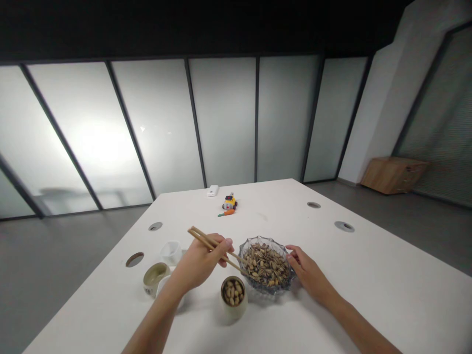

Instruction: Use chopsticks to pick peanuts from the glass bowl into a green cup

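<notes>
A pair of wooden chopsticks (201, 239) is held in my left hand (204, 260), their tips over the left side of a clear glass bowl (271, 290). Striped sunflower seeds (267, 263) fill this bowl, with some paler pieces near its front edge. My right hand (304, 270) rests at the bowl's right rim, its fingers apart and touching the glass. Just left of the bowl's front stands a light green cup (234, 312), and peanuts in their shells (233, 291) lie inside it.
Left of my left hand are an olive-coloured cup (151, 282), a clear square container (171, 252) and a white dish (162, 282) partly behind my wrist. Farther back lie a carrot-shaped item (226, 213), a yellow toy vehicle (229, 202) and a white device (213, 191).
</notes>
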Available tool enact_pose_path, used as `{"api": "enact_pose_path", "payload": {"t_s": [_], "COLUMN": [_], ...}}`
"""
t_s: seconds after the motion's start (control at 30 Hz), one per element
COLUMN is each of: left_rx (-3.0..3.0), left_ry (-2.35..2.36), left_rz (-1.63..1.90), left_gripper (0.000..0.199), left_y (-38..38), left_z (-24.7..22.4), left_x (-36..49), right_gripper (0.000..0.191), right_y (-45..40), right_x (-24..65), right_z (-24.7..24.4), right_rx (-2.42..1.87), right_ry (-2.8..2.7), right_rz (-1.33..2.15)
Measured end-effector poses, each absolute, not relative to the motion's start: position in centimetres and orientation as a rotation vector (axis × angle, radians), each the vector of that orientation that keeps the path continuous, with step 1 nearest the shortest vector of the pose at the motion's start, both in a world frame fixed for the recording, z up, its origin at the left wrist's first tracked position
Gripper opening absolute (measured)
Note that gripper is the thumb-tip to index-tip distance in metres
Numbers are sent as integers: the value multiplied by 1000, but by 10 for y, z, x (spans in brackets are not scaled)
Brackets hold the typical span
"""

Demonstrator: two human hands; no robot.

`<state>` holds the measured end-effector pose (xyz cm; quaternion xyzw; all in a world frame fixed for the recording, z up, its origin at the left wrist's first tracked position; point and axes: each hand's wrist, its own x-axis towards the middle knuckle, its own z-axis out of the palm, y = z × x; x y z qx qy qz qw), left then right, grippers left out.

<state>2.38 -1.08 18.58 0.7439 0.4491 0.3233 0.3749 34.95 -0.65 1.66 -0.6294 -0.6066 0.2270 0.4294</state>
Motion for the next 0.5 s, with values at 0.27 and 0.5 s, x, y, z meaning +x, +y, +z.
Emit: {"api": "enact_pose_path", "payload": {"t_s": [0.27, 0.5], "left_rx": [1722, 1711], "left_ry": [1043, 1085], "left_rz": [885, 908], "left_gripper": [46, 47], "left_y": [-9, -10], "left_z": [120, 108], "left_x": [80, 86], "right_gripper": [51, 49], "right_y": [-6, -8], "right_x": [348, 346], "right_z": [17, 20], "right_rx": [-1573, -1561], "right_ry": [-1530, -1522], "right_rz": [559, 544]}}
